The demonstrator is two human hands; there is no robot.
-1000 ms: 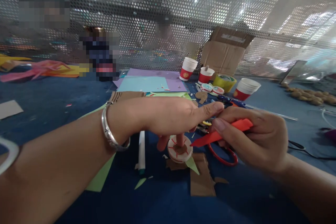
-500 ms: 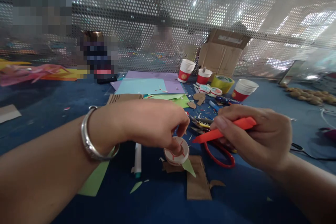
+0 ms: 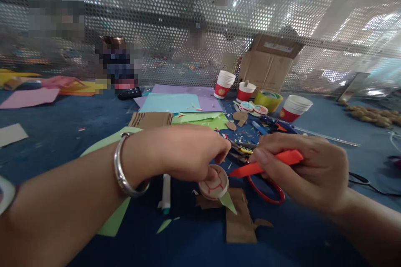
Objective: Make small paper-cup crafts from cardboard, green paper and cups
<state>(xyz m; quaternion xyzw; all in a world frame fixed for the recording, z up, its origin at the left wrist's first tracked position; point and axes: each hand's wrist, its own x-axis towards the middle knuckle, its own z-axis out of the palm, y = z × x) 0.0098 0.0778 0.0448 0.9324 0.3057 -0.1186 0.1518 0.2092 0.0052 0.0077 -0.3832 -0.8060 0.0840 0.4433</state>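
Note:
My left hand (image 3: 188,154), with a silver bangle at the wrist, is curled with its fingertips pressed onto a small round white disc (image 3: 214,184) marked with red lines. A green paper point (image 3: 228,203) sticks out from under the disc. My right hand (image 3: 308,171) is closed round a folded orange-red paper strip (image 3: 266,163), whose tip points at the disc from the right. Red-handled scissors (image 3: 267,192) lie under my right hand on the blue table (image 3: 62,129).
A white marker (image 3: 166,194), green paper (image 3: 115,217) and brown cardboard scraps (image 3: 241,217) lie close by. Farther back are coloured sheets (image 3: 175,102), red-and-white paper cups (image 3: 224,83), a yellow tape roll (image 3: 267,99) and a cardboard box (image 3: 269,62) against a perforated screen. Other people sit behind the screen.
My left hand went from flat with the thumb stretched out to curled down, fingertips pressing the disc. My right hand kept hold of the orange strip and sank slightly.

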